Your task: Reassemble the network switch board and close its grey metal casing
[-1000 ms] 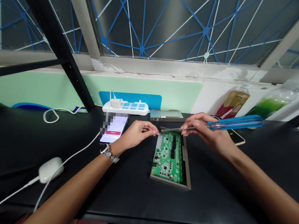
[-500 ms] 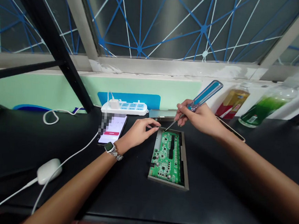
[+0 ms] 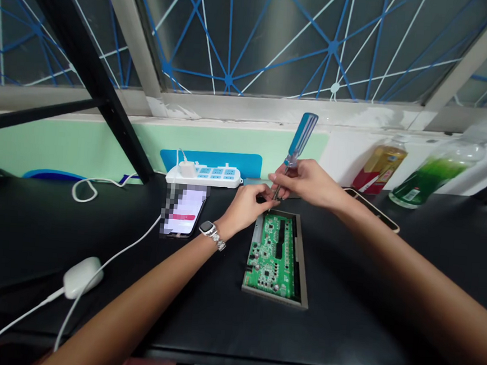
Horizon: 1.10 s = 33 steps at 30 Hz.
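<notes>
A green circuit board lies on the black table inside a shallow metal case. My right hand grips a screwdriver with a blue and clear handle, low near the shaft. The tool stands nearly upright, its tip down by the far left corner of the board. My left hand is closed in a pinch at that same corner, thumb and forefinger beside the lower shaft. What those fingertips hold, if anything, is too small to make out.
Left of the board lie a lit phone and a white charger case with its cable. A power strip runs along the wall. Behind my right arm are another phone, a red-labelled bottle and a green bottle.
My left hand has moved right to the screwdriver's lower end and closed. The right hand has shifted left, and the screwdriver has swung from a slant to nearly upright.
</notes>
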{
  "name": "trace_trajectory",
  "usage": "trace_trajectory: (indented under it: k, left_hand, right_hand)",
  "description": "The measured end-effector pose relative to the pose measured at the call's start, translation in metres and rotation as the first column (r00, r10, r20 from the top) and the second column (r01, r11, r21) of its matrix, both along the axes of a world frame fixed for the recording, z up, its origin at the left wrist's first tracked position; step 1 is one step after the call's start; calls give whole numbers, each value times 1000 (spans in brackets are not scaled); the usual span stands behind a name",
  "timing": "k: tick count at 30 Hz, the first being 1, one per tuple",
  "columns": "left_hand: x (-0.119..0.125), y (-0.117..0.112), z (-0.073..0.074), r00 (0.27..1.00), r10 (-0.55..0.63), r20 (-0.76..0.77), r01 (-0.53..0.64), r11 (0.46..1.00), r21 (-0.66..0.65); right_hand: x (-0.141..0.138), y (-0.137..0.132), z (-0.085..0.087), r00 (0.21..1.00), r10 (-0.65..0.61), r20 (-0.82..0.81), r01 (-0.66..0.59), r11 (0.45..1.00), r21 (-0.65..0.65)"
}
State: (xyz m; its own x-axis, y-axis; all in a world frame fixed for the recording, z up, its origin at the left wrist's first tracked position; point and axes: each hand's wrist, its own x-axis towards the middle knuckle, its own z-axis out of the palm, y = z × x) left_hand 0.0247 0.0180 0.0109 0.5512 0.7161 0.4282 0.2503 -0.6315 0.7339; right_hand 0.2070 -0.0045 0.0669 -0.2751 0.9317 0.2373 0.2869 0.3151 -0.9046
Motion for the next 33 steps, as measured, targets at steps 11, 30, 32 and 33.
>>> trace_trajectory:
  k: [11,30,32,33]
  left_hand:
    - [2,-9,-8,995,69,67,-71,997,17]
    - [0,-10,-13,991,102,89,-104,994,15]
    - [0,-10,-14,991,104,79,-105,994,6]
    - [1,-10,-14,994,89,70,-89,996,3]
  right_hand:
    - [0,-6,-17,995,-85,-48,89,993,72]
    - [-8,-9,-24,977,-194,88,163,948,274]
    - [-7,-8,-25,980,-167,109,133,955,264]
    - [-7,-8,-25,983,-143,118,110,963,246]
